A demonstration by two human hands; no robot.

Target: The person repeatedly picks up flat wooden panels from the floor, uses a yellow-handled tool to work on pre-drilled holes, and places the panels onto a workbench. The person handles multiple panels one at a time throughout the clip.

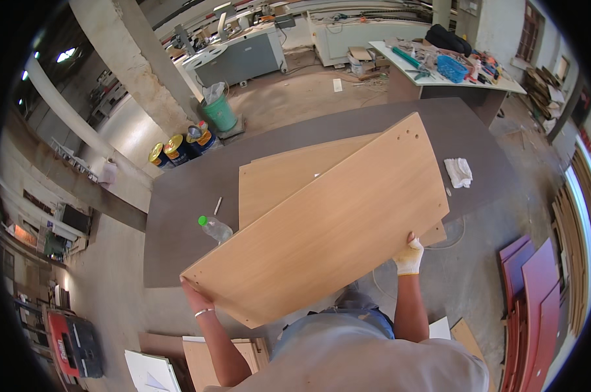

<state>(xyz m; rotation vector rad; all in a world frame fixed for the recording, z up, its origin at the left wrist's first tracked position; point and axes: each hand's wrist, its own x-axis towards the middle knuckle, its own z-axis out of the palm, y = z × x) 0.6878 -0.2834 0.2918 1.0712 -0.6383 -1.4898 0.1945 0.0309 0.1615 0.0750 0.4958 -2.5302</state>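
Note:
A long wood-grain panel point(328, 228) with small drilled holes near its ends is held up at a slant over the dark table point(184, 189). My bare left hand point(194, 293) grips its lower left end, most of the fingers hidden behind the board. On the near right edge, my right hand point(410, 255) in a white fingerless glove clasps the panel with the thumb on top. Beneath it, another wood-grain panel point(276, 179) lies on the table, partly covered. A clear bottle with a green cap point(215, 228) lies left of the panels.
A white marker point(218, 206) and a folded white cloth point(458, 172) rest on the table. Paint cans point(176, 149) and a green bin point(218, 112) stand beyond it. Reddish boards point(530, 307) lean at right. A cluttered workbench point(446, 72) is at far right.

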